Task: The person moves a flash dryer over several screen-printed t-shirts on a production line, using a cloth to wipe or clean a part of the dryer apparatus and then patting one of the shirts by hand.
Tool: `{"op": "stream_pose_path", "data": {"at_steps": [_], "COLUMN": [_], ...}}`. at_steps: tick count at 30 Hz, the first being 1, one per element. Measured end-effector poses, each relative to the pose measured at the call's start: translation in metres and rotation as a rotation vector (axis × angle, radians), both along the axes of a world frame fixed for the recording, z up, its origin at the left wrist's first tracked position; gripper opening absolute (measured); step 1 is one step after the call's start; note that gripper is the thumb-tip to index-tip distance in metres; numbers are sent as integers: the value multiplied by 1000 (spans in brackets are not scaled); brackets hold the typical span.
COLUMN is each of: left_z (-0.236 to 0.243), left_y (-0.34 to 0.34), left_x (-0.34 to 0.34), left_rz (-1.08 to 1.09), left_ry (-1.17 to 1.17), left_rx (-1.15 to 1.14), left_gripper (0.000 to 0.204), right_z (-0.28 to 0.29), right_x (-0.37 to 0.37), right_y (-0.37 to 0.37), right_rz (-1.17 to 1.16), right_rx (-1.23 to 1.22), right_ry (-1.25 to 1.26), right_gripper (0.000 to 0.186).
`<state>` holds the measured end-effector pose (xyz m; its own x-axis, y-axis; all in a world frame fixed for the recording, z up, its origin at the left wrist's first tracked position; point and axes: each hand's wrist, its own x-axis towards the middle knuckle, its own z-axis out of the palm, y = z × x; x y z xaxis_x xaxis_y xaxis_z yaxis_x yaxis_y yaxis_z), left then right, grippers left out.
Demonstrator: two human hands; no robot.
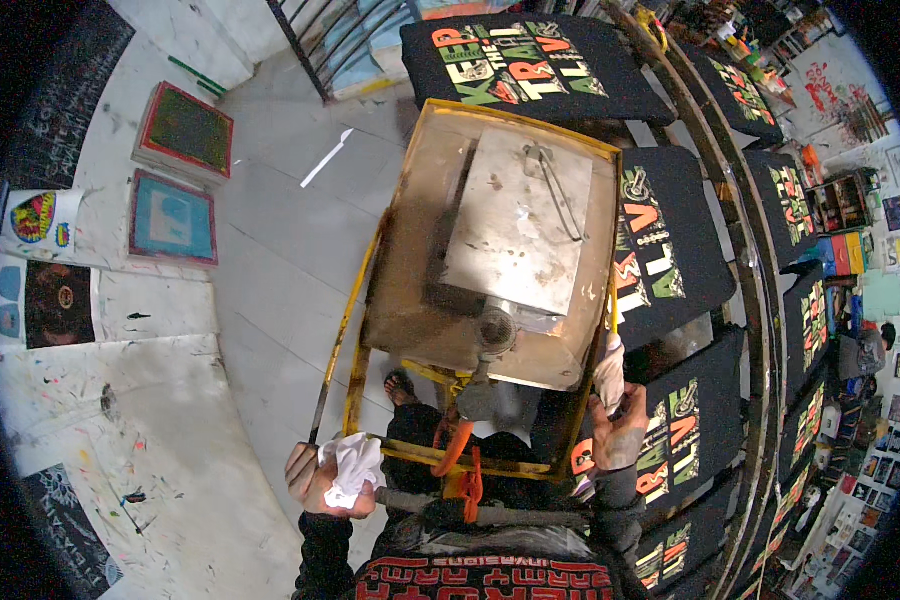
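Observation:
A wheel-less-looking metal unit with a yellow frame (490,458) and a broad brownish sheet-metal top (407,270) stands right in front of my body. On its top lies a raised pale metal cover (500,220) with a bent wire handle. My left hand (322,488) is closed around a crumpled white cloth (355,465), at the lower end of a thin yellow side bar (345,335). At the unit's right edge my right hand (618,432) is closed on an off-white cloth (609,372), against the yellow side bar there. Orange cable (454,448) hangs near the front bar.
Black printed T-shirts (670,240) lie on boards along a long rail (740,230), close on my right. Two framed screens (173,217) lean at the left wall, beyond a stained worktable (150,440). A white strip (327,158) lies on the grey floor (270,260).

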<state>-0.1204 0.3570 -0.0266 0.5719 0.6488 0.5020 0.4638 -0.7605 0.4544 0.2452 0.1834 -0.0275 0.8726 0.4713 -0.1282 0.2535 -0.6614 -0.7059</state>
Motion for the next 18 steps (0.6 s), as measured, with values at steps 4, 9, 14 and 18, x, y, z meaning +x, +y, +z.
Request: {"op": "stream_pose_path", "data": {"at_steps": [4, 9, 14, 18], "left_z": [-7, 16, 8, -18], "left_y": [17, 48, 81, 128], "left_x": [8, 31, 16, 6], "left_rz": [76, 111, 63, -72], "left_ry": [-66, -105, 34, 196], "left_rx": [-134, -178, -414, -392], "left_gripper": [36, 43, 74, 60], "right_z": [4, 2, -1, -12], "right_x": [4, 15, 17, 18], "right_y": [15, 41, 81, 101], "right_rz": [11, 52, -174, -70], "right_rx": [-8, 12, 205, 143], "right_ry": [-60, -89, 174, -25], "right_gripper": [28, 27, 29, 31]}}
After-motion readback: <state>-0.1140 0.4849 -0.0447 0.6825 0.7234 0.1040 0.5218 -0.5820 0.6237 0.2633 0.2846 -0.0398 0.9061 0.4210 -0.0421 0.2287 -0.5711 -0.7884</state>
